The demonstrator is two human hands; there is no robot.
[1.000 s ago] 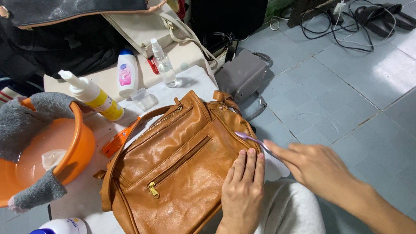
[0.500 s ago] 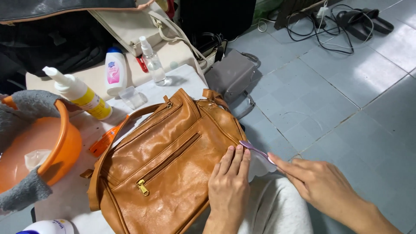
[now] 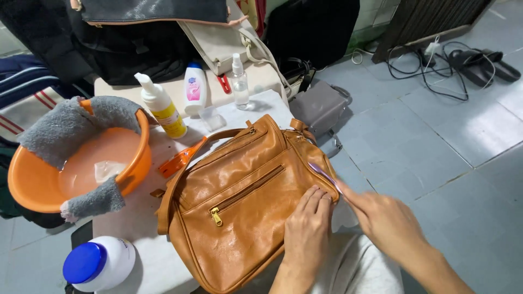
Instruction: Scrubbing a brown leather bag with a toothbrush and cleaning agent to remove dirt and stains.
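A tan leather handbag (image 3: 239, 190) with gold zips lies flat on a white cloth in front of me. My left hand (image 3: 308, 234) presses flat on the bag's lower right corner, fingers together. My right hand (image 3: 387, 223) grips a thin purple toothbrush (image 3: 322, 174), whose head rests against the bag's right edge seam, just above my left fingertips.
An orange basin (image 3: 32, 188) of water with a grey towel (image 3: 71, 128) over its rim stands at the left. Behind the bag are a yellow squeeze bottle (image 3: 163, 111), a white bottle (image 3: 194, 87) and a clear spray bottle (image 3: 238, 81). A blue-capped jar (image 3: 98, 264) sits near left; a grey bag (image 3: 318, 106) and cables lie on the tiled floor.
The view has swung left and down, showing more of the basin and the jar. The toothbrush has slid along the bag's right edge while my left hand stayed pressed on the corner.
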